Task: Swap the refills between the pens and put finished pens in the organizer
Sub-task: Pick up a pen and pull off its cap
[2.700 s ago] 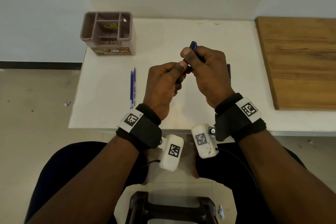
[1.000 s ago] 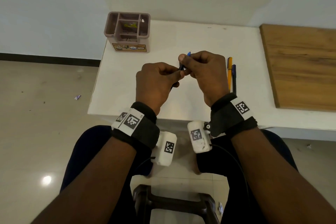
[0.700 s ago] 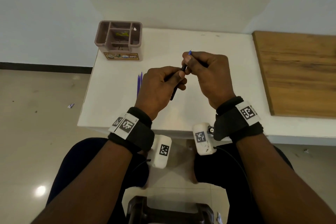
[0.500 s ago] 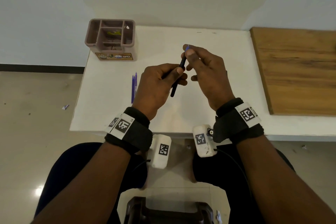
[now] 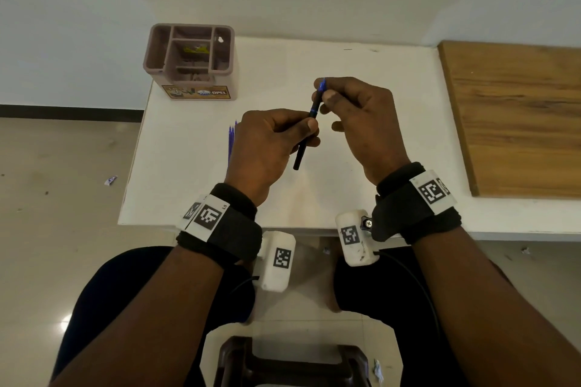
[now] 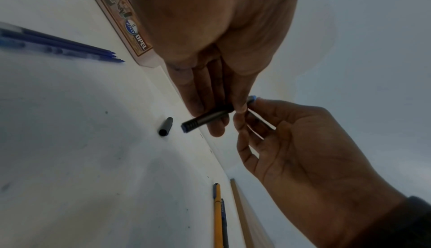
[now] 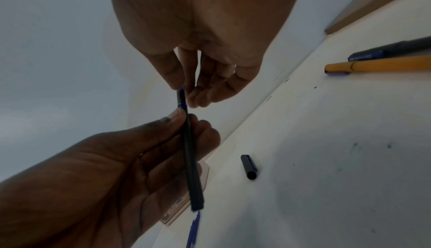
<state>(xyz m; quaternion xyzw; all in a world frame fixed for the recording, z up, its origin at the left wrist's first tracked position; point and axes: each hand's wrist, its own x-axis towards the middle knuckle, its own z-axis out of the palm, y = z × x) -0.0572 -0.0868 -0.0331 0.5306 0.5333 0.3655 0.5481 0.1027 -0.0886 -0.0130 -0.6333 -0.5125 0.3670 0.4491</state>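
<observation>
A black pen barrel (image 5: 302, 149) with a blue ring is held tilted above the white table (image 5: 195, 198). My left hand (image 5: 309, 132) grips its middle between thumb and fingers. My right hand (image 5: 323, 94) pinches the pen's blue-tipped upper end (image 7: 181, 93) with thumb and forefinger, the other fingers loosely spread. The left wrist view shows the ribbed lower end of the barrel (image 6: 198, 121) sticking out of my fingers. A black cap (image 6: 166, 126) lies loose on the table under the hands. The brown compartmented organizer (image 5: 188, 78) stands at the table's far left corner.
Loose blue refills (image 5: 231, 141) lie left of my left hand. A yellow pen (image 7: 378, 65) and a dark blue pen (image 7: 396, 49) lie side by side to the right, near a wooden board (image 5: 518, 116). A dark stool (image 5: 292, 361) is between my knees.
The hands have drawn slightly apart, so more of the pen shows between them. My right hand has shifted from a closed grip to a fingertip pinch at the pen's upper end.
</observation>
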